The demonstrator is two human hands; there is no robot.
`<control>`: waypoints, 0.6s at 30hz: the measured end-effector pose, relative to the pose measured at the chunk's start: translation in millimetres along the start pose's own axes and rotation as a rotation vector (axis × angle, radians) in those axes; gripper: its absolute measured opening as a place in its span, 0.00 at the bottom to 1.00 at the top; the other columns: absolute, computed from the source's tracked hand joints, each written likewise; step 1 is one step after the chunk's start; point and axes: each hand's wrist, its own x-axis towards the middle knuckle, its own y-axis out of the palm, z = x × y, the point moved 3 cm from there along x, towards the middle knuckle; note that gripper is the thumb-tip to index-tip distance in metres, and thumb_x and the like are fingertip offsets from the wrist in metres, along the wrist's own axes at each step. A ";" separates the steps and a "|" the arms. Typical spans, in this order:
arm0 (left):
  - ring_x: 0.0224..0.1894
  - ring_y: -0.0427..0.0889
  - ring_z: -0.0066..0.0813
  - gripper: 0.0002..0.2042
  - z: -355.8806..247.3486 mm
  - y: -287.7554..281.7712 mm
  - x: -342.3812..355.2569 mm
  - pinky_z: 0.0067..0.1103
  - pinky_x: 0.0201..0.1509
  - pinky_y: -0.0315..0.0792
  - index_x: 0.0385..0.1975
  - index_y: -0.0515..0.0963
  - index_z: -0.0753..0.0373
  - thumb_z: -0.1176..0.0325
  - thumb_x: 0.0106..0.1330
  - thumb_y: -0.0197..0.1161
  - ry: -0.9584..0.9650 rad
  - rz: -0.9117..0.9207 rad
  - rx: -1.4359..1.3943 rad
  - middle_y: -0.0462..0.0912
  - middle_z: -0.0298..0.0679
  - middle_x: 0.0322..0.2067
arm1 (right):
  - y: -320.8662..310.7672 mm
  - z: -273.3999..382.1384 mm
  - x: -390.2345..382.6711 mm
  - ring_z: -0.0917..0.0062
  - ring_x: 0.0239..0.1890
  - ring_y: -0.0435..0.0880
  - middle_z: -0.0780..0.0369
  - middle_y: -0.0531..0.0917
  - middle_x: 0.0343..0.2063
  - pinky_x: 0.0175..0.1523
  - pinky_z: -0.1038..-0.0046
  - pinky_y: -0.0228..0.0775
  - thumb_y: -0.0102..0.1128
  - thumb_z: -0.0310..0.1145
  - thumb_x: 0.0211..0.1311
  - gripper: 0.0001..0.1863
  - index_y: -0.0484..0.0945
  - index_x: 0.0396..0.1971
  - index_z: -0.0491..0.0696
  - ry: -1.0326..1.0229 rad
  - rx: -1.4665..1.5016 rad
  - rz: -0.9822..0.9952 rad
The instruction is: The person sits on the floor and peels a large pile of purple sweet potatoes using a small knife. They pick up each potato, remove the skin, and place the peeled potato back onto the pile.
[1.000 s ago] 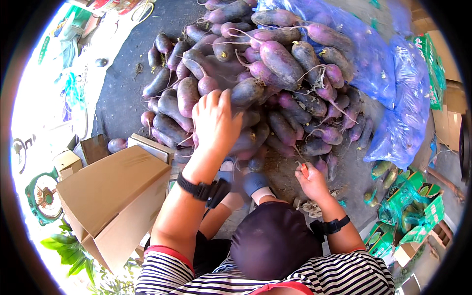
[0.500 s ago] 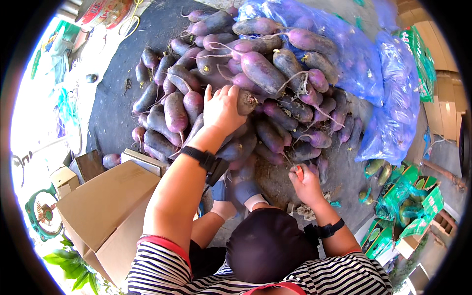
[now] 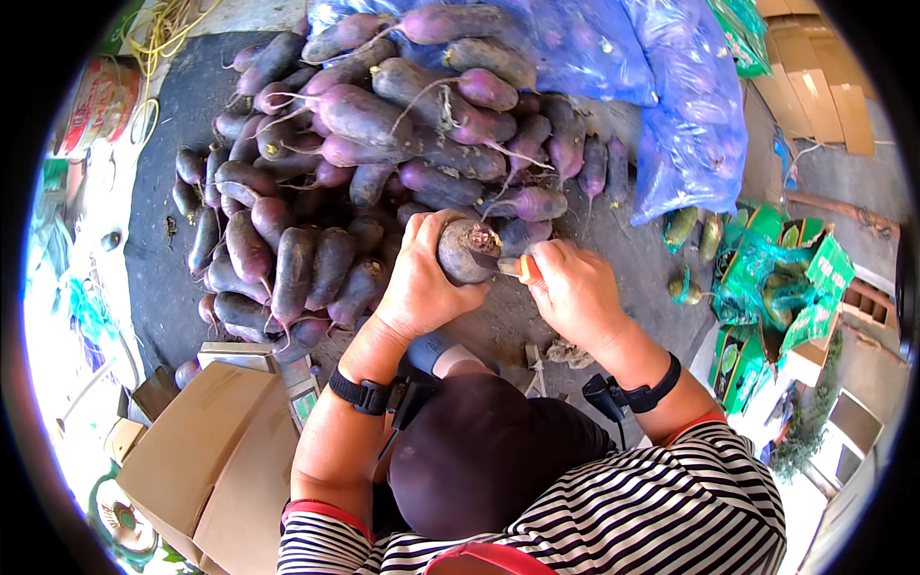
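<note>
My left hand is wrapped round a dark purple radish, its cut, rough crown turned toward the right. Close beside it, my right hand grips a small knife with an orange handle. The short blade reaches to the radish's crown end and seems to touch it. In front of both hands lies a big heap of long purple radishes, many with thin pale roots. The radish's lower end is hidden behind my left hand.
Blue plastic bags lie behind the heap on the right. An open cardboard box stands at near left. Green cartons with greenish radishes stand to the right. The heap rests on a dark sheet.
My left hand has lifted a radish off the heap and brought it nearer. My right hand has moved up with the knife to the radish's crown. The view has shifted to the right.
</note>
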 end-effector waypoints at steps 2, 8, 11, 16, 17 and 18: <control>0.53 0.75 0.51 0.35 2.0 5.5 -1.8 0.35 0.62 0.71 0.55 0.71 0.64 0.69 0.41 0.75 0.002 0.041 0.014 0.76 0.50 0.48 | 3.8 -6.4 -6.7 0.61 0.28 0.82 0.60 0.78 0.23 0.32 0.61 0.73 0.68 0.32 0.55 0.13 0.70 0.30 0.47 0.003 0.013 0.006; 0.53 0.80 0.40 0.38 10.7 12.2 -4.1 0.29 0.61 0.72 0.57 0.71 0.67 0.71 0.38 0.76 -0.088 0.200 0.028 0.80 0.47 0.48 | 4.1 -7.1 -9.1 0.62 0.27 0.83 0.60 0.79 0.23 0.32 0.61 0.73 0.67 0.30 0.53 0.13 0.69 0.29 0.47 -0.056 0.004 0.073; 0.51 0.82 0.36 0.38 15.1 14.5 -4.3 0.27 0.60 0.73 0.57 0.72 0.68 0.71 0.38 0.77 -0.181 0.228 -0.050 0.82 0.46 0.46 | 12.1 -13.0 -7.7 0.62 0.27 0.82 0.60 0.78 0.23 0.32 0.61 0.73 0.67 0.28 0.53 0.12 0.69 0.28 0.47 -0.050 -0.037 0.063; 0.56 0.78 0.46 0.41 -1.0 9.5 -14.4 0.33 0.64 0.71 0.58 0.72 0.66 0.69 0.36 0.80 0.060 0.310 0.048 0.79 0.49 0.50 | 43.7 -59.2 -22.7 0.57 0.32 0.87 0.53 0.85 0.28 0.36 0.58 0.78 0.56 0.32 0.64 0.06 0.75 0.33 0.45 0.287 -0.260 0.416; 0.57 0.77 0.47 0.42 -13.8 12.8 -14.4 0.34 0.64 0.70 0.57 0.73 0.65 0.69 0.34 0.81 0.082 0.418 -0.065 0.79 0.49 0.51 | 51.2 -84.6 -26.1 0.52 0.34 0.87 0.49 0.86 0.30 0.39 0.53 0.78 0.49 0.39 0.71 0.13 0.76 0.36 0.44 0.482 -0.227 0.519; 0.58 0.76 0.49 0.42 -32.6 17.0 -10.6 0.35 0.65 0.69 0.57 0.74 0.63 0.69 0.33 0.82 0.112 0.522 -0.182 0.78 0.49 0.52 | 52.7 -109.8 -40.2 0.50 0.34 0.86 0.48 0.86 0.29 0.39 0.50 0.76 0.46 0.44 0.74 0.18 0.76 0.36 0.44 0.494 -0.235 0.504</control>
